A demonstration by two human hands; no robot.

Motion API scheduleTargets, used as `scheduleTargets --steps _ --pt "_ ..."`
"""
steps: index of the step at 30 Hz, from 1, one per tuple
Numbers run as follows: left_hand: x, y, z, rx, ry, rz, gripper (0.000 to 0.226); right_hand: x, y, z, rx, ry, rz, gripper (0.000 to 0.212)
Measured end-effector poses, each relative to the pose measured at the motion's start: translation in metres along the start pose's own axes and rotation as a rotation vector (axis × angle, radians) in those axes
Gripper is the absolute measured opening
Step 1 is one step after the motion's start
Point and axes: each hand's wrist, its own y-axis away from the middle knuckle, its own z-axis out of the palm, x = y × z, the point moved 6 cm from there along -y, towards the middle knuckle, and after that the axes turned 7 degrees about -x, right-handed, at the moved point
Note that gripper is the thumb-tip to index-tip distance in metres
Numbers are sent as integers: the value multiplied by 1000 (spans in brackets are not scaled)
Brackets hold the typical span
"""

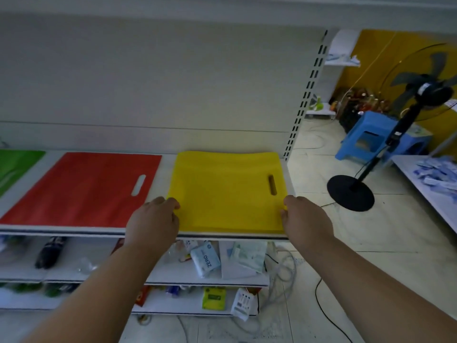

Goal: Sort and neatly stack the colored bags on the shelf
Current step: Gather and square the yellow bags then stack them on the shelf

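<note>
The yellow bag (227, 191) lies flat at the right end of the shelf (61, 230), its handle slot toward the right edge. The left hand (154, 219) pinches its near left corner; the right hand (305, 217) grips its near right corner, fingertips hidden under the fabric. Just left lies the red bag (81, 189), flat, slot toward the yellow one. The green bag (14, 167) is cut off by the frame's left edge. The lower shelves' clutter (210, 258) is blurred and hard to make out.
</note>
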Motion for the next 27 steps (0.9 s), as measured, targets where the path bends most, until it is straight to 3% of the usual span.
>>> scheduleTargets --steps 5,10,15,20,27 --pt "-8 6 1 66 -76 8 29 -35 6 -24 86 55 -84 23" --pt "-55 40 -22 152 64 69 24 -145 15 -40 150 -13 -280 33" --pt "-192 102 -59 183 35 -83 31 -321 30 -44 207 -74 -480 38" --pt "-369 193 -96 244 -19 -360 33 -523 64 -46 211 -210 -712 47" --pt "-531 288 -142 321 17 -645 27 -733 101 -41 150 -249 -983 46"
